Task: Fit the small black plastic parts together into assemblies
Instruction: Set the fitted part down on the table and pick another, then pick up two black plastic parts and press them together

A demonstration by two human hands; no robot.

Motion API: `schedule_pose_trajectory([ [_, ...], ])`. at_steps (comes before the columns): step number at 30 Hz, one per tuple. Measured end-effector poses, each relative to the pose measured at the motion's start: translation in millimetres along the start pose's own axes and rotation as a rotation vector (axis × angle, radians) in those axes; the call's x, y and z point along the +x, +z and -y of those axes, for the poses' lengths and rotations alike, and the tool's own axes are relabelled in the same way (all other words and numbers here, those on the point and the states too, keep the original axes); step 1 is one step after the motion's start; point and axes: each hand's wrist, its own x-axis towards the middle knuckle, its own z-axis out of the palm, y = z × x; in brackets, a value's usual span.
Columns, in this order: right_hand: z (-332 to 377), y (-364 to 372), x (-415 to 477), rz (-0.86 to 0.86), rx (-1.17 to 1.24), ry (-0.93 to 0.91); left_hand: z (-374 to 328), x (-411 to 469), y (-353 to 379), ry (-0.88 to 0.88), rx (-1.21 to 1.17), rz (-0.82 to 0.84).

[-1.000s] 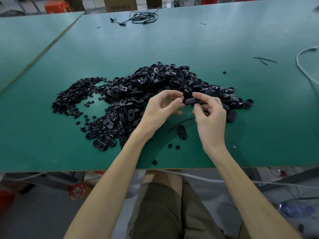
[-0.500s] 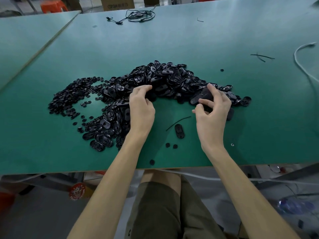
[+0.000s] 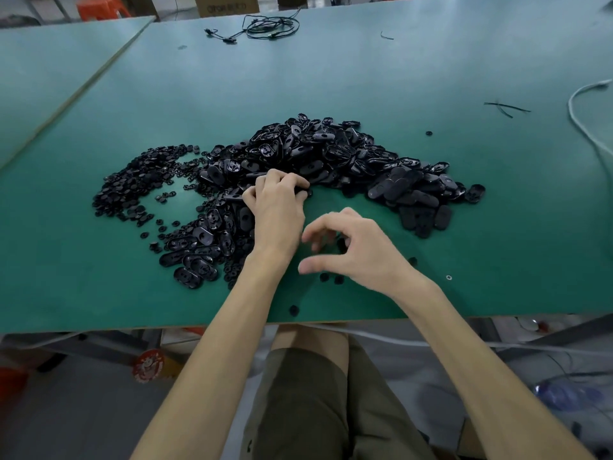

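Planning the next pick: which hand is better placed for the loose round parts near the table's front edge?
Right. The right hand hovers just over the round parts; the left hand is up at the pile.

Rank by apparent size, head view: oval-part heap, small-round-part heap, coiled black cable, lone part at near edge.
1. oval-part heap
2. small-round-part heap
3. coiled black cable, farthest from camera, so unsure
4. lone part

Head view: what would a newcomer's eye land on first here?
A big heap of black plastic parts sprawls across the middle of the green table, with a flatter scatter of smaller round pieces at its left. The left hand curls its fingers into the heap's near edge, while the right hand hovers, blurred, over a few loose pieces near the table's front.
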Motion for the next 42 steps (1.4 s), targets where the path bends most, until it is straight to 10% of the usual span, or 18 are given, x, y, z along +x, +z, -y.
schedule_pose_trajectory([
  [10,-3.2,-19.0,0.9,0.319,-0.076,0.031,-3.3,-1.2,-7.8,-0.066,-0.219,-0.080],
  [23,-6.0,-6.1,-2.7,-0.004,-0.082,0.006,-5.3,-0.8,-8.7,0.001,-0.601,-0.097],
  [32,-7.1,-9.6,-2.8,-0.163,0.138,0.004,-2.7,4.4,-12.9,-0.212,-1.350,0.196],
  [42,-17.6,-18.8,-1.1,-0.405,0.482,0.029,-6.7,-2.7,-11.8,-0.057,-1.169,0.429],
])
